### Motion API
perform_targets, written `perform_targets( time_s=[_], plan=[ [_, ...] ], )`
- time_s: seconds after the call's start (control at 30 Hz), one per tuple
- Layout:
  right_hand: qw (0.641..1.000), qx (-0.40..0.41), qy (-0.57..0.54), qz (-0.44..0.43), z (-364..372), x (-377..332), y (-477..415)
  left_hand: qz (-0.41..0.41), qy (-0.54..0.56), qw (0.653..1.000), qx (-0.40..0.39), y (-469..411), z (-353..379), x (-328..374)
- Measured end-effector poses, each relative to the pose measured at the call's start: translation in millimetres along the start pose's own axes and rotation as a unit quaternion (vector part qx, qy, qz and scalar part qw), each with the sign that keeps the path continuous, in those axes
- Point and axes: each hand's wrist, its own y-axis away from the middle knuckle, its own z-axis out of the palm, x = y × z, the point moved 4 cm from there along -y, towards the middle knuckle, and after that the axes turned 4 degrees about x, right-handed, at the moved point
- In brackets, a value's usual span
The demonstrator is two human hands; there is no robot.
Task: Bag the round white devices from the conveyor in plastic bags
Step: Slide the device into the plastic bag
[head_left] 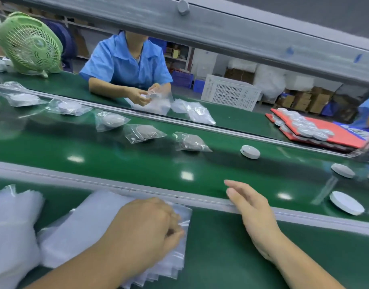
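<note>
White round bare devices (250, 151) lie on the right stretch of the conveyor (116, 159). One is out toward its far edge and two more sit nearer the right end, the closest just beyond the near rail (96, 182). Along the left stretch a row of five bagged devices (111, 120) runs toward the far left corner, each sealed in its own clear pouch, so that part of the job looks done.

At least three pieces are left to bag, and none is in hand yet. The right grip (252, 207) is released, with its fingers straight. It reaches over the rail above the belt, well short of any device and touching none.

The left grip (146, 226) is curled on the stack of plastic bags (85, 222) at the near edge of the counter (221, 247), pinching at the top sheet. I judge a fresh bag is being readied while the other hand goes for a device.

Across the belt another person (125, 63) handles a bag, and red trays (325, 130) near the far right corner hold more unbagged devices.
</note>
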Motion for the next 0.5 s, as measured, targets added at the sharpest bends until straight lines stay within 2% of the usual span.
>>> perform_targets(
  time_s=[0.03, 0.13, 0.33, 0.5],
  plan=[
    [1.000, 0.007, -0.013, 0.015, -1, 2, -2, -0.018, -0.009, 1.000, 0.008, 0, 1, -1],
    [0.999, -0.008, 0.049, -0.006, 6, 0, 1, -0.037, -0.009, 0.999, 0.010, -3, 0, 4],
    [0.994, 0.005, 0.103, -0.024, 13, -7, 3, -0.027, -0.015, 0.999, 0.016, 2, 0, 4],
    [0.996, 0.021, 0.084, -0.017, 12, -5, 3, -0.025, 0.001, 1.000, -0.009, 2, 2, 3]
  ],
)
